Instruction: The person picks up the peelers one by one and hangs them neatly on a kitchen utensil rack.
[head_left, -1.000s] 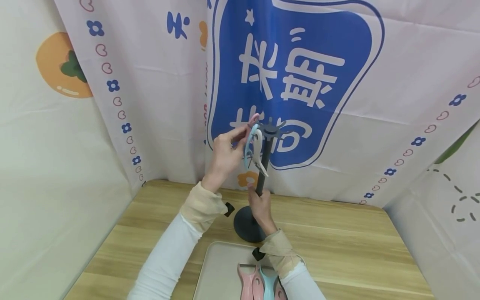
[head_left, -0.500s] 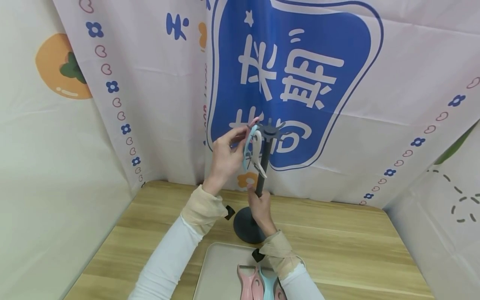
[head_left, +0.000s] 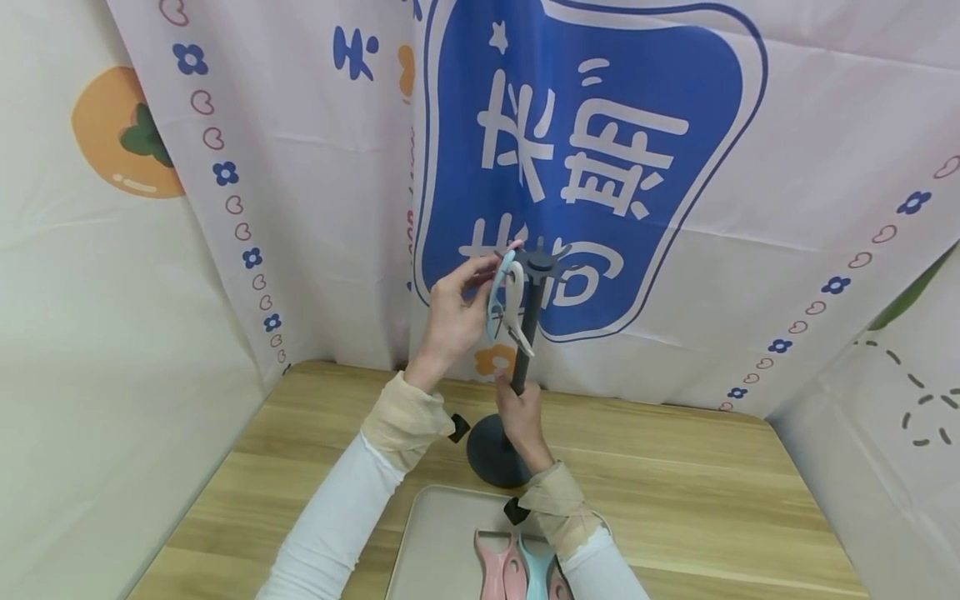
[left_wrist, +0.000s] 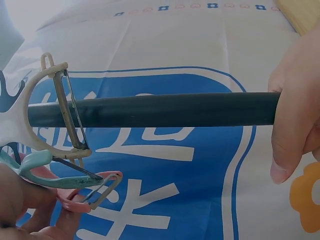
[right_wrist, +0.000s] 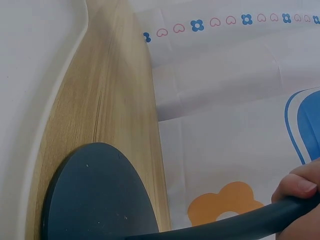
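Observation:
My left hand (head_left: 456,312) pinches a pink peeler (left_wrist: 75,200) at the top of a dark stand, whose head (head_left: 542,263) has hooks radiating outward. A light blue peeler (head_left: 498,292) and a white peeler (head_left: 514,300) hang beside it from the hooks. In the left wrist view the blue peeler (left_wrist: 60,177) lies against the pink one, and the white peeler (left_wrist: 50,110) crosses in front of the pole (left_wrist: 175,111). Lower down, my right hand (head_left: 522,417) grips the pole. Part of the pink peeler is hidden by fingers and the blue peeler.
The stand's round base (head_left: 495,454) stands on the wooden table (head_left: 675,492). In front of it a beige tray (head_left: 435,533) holds pink peelers (head_left: 495,567) and a blue peeler (head_left: 537,571), partly covered by the right forearm. A printed cloth (head_left: 337,208) hangs behind.
The pink peeler has sunk a little at the hook head, its top end now lower behind the blue peeler. My right hand keeps its place on the pole.

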